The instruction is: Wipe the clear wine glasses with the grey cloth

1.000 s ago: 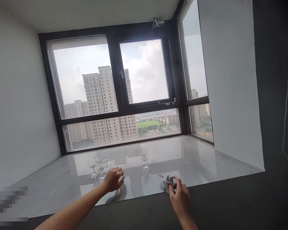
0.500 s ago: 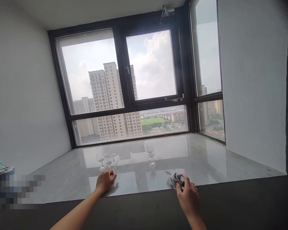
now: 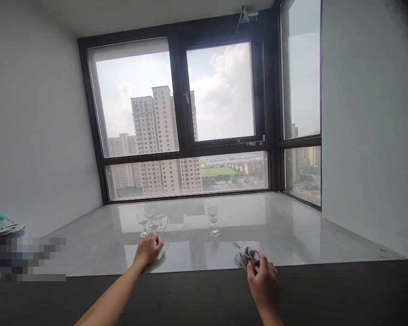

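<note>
At the near side of the left glasses (image 3: 142,218), the left hand (image 3: 148,250) has curled from its earlier spread; I cannot tell whether its grip holds one. Right, near the sill's (image 3: 309,246) edge, the right hand (image 3: 263,277) keeps its grip around a grey cloth (image 3: 246,256).

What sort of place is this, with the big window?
Probably a room high up in a building, with a bay window. A wide, shiny sill lies below the window, and outside are towers and a field far below.
</note>
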